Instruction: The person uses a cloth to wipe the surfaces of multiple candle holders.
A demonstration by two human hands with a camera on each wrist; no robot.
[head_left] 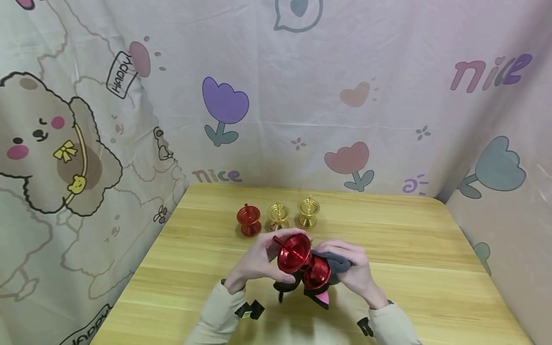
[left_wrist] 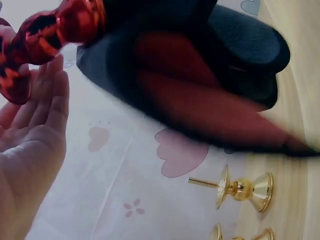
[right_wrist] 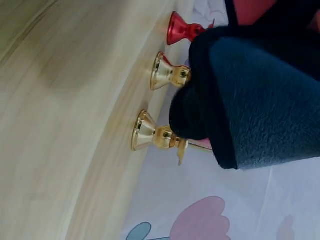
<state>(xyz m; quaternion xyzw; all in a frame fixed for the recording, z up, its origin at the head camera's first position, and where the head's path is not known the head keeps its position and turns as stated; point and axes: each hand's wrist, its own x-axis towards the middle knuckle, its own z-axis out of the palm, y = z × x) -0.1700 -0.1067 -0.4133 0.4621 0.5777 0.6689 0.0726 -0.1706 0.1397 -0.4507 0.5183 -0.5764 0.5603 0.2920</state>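
Note:
Between the hands in the head view is a shiny red candle holder [head_left: 295, 255], tilted, its dish and spike toward the upper left. My left hand [head_left: 258, 261] grips it at the dish, fingers behind and thumb below. A dark grey cloth with black edging and pink parts [head_left: 338, 266] is held in my right hand [head_left: 354, 269] against the holder's base. In the left wrist view the cloth [left_wrist: 195, 112] is blurred and covers the base. The right hand itself is hidden behind the cloth [right_wrist: 270, 105] in the right wrist view.
On the wooden table [head_left: 401, 235], behind the hands, stand another red candle holder [head_left: 249, 220] and two gold ones, a middle one [head_left: 278, 214] and a right one [head_left: 308, 213]. A printed curtain [head_left: 276, 96] hangs around the table's back and sides.

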